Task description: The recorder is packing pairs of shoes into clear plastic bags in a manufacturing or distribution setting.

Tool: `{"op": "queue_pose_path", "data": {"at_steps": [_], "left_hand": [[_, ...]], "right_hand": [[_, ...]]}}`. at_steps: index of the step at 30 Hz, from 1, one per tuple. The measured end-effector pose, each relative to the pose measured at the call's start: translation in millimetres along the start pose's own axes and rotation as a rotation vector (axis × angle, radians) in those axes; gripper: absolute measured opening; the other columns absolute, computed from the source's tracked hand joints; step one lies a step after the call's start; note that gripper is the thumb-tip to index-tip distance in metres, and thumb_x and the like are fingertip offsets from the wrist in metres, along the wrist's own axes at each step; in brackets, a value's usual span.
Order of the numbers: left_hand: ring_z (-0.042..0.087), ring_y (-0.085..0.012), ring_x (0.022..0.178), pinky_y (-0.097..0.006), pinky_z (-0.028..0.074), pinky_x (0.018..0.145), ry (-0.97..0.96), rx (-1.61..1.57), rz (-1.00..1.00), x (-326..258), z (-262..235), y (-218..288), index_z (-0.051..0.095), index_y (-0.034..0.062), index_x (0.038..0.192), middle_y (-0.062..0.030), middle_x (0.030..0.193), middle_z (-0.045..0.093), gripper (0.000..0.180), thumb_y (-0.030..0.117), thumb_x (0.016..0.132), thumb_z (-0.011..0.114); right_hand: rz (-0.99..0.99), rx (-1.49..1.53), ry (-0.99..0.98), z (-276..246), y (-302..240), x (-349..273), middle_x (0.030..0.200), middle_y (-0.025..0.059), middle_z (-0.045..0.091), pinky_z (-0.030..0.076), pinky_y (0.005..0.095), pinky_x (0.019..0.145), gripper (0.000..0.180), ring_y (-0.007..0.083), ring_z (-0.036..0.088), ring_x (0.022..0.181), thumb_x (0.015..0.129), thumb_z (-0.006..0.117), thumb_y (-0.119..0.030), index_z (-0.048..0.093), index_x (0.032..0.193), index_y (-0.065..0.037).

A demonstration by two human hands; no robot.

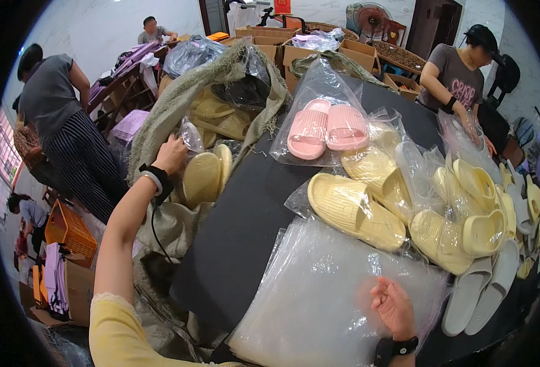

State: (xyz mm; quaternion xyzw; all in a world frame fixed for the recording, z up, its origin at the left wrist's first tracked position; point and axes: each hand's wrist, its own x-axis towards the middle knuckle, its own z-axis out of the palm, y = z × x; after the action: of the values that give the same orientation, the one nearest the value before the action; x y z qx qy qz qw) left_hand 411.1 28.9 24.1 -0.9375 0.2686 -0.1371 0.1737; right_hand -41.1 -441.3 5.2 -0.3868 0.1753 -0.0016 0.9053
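Note:
My left hand [172,155] reaches into the mouth of a large woven sack [154,137] at the left. Its fingers are closed on the clear plastic bag [191,134] around a pair of yellow slippers [201,177]. More bagged yellow slippers [212,113] lie deeper in the sack. Over a stack of flat clear plastic bags [319,293] hovers my right hand [393,306], its fingers loosely curled and slightly apart, with nothing seen in them. Beyond the stack, a bagged yellow pair [355,211] and a bagged pink pair [328,129] rest on the dark table [221,244].
Yellow slippers [484,232] and grey slippers [481,293] pile up at the right. A co-worker [456,79] handles plastic at the table's far right. Another person [56,110] bends at the left. Cardboard boxes [358,56] stand behind; an orange crate [68,232] sits at lower left.

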Motion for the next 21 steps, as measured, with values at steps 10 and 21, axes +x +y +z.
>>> {"op": "queue_pose_path", "data": {"at_steps": [10,21], "left_hand": [[0.040,-0.0347,0.117,-0.042,0.038,0.097,0.822,-0.563,0.055,18,-194,106,0.062,0.0112,0.102,-0.0106,0.114,0.054,0.045,0.025,0.062,0.076],[0.035,-0.0365,0.125,-0.052,0.007,0.111,0.646,-0.445,0.513,108,-203,337,0.053,0.0007,0.117,-0.0189,0.128,0.044,0.047,0.011,0.072,0.062]], "right_hand": [[-0.028,-0.064,-0.072,1,-5,-1,0.098,0.0150,0.059,0.048,0.0312,0.071,0.030,0.0180,0.057,0.077,0.094,0.043,-0.014,0.047,0.118,0.003],[-0.024,-0.058,-0.146,-4,4,1,0.098,0.0133,0.059,0.047,0.0309,0.073,0.029,0.0171,0.056,0.079,0.094,0.045,-0.017,0.048,0.117,0.001]]}}
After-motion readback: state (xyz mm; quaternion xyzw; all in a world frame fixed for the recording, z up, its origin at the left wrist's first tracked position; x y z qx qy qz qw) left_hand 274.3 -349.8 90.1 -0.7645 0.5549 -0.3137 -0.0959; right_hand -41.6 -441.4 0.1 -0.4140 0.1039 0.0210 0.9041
